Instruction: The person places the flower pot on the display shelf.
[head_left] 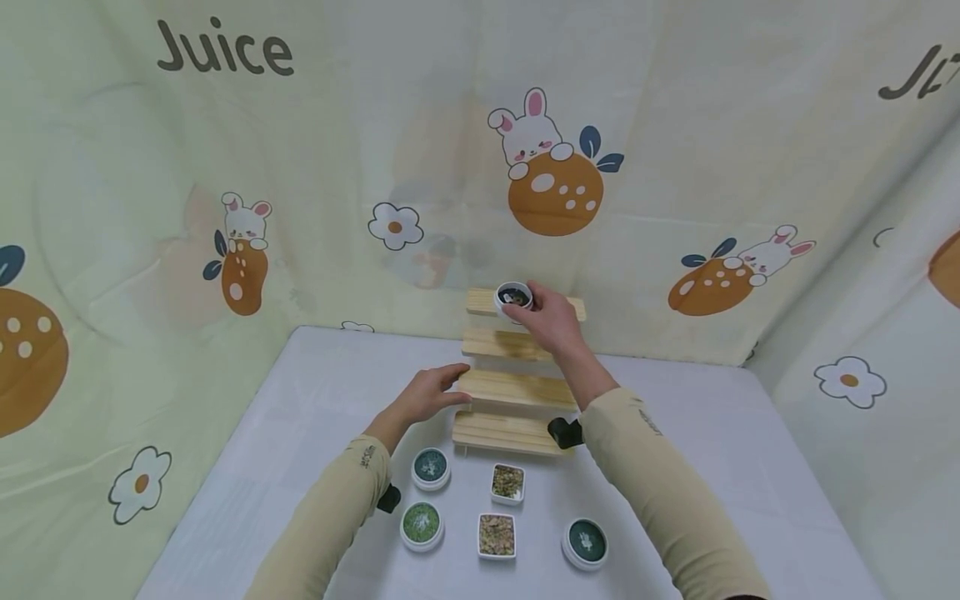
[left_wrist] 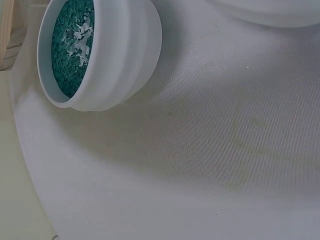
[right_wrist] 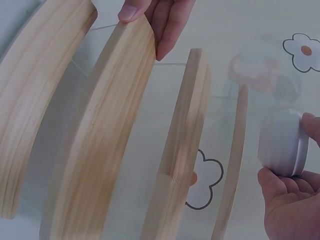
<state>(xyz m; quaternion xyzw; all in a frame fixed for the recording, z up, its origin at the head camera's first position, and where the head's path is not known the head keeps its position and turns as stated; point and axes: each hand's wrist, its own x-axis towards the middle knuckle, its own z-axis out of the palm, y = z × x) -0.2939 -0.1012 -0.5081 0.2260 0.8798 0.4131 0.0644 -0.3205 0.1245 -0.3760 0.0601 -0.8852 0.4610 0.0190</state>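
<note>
A small round white pot [head_left: 513,297] with dark contents is pinched between the thumb and fingers of my right hand [head_left: 553,321]. It is held at the top tier [head_left: 480,302] of a stepped wooden rack [head_left: 517,387]; in the right wrist view the pot [right_wrist: 282,142] appears tipped and beside the narrow top plank [right_wrist: 232,170]. My left hand [head_left: 427,394] grips the left end of the second plank from the bottom, thumb on one side and fingers on the other, as the right wrist view also shows. The rack's planks are joined by clear side panels.
In front of the rack stand round white pots with teal [head_left: 431,467], green [head_left: 422,525] and dark green [head_left: 587,542] contents. Two square white dishes [head_left: 507,483] of brownish bits sit between them. A patterned cloth wall [head_left: 420,167] rises right behind the rack.
</note>
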